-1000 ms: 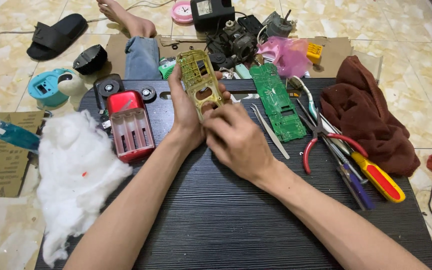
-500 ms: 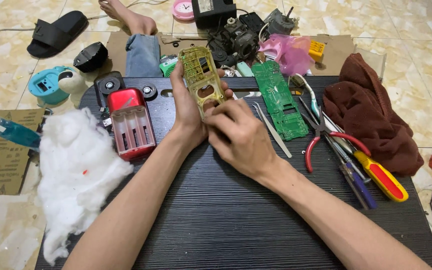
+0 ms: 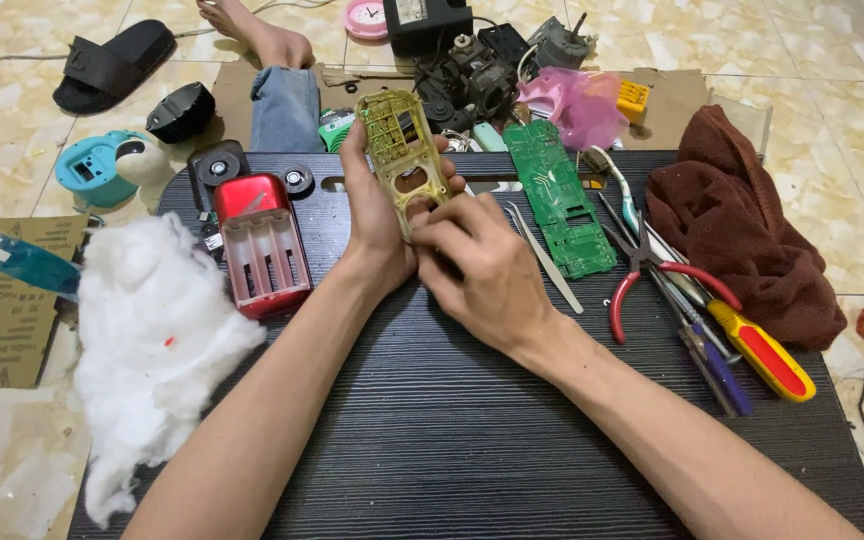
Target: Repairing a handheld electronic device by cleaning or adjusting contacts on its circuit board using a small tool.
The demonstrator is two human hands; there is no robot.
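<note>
L hand [image 3: 377, 225] gripped the yellowish plastic shell [image 3: 407, 160], held upright over the black tabletop [image 3: 452, 420]; R hand [image 3: 477, 265] pinched its lower end. Risk: too much thumb force could probably crack the thin ribs, or the shell could slip onto the green circuit board [image 3: 557, 195].

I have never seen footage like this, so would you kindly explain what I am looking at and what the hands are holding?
There is no machine here: a camera worn on a person's head looks down at their two bare hands over a black ribbed board on a tiled floor. The left hand holds a yellowish plastic casing upright, and the right hand presses its fingers against the casing's lower end. On the board lie a red battery holder, a green circuit board, tweezers, red-handled pliers and screwdrivers. White cotton wadding lies at the left, a brown cloth at the right.
</note>
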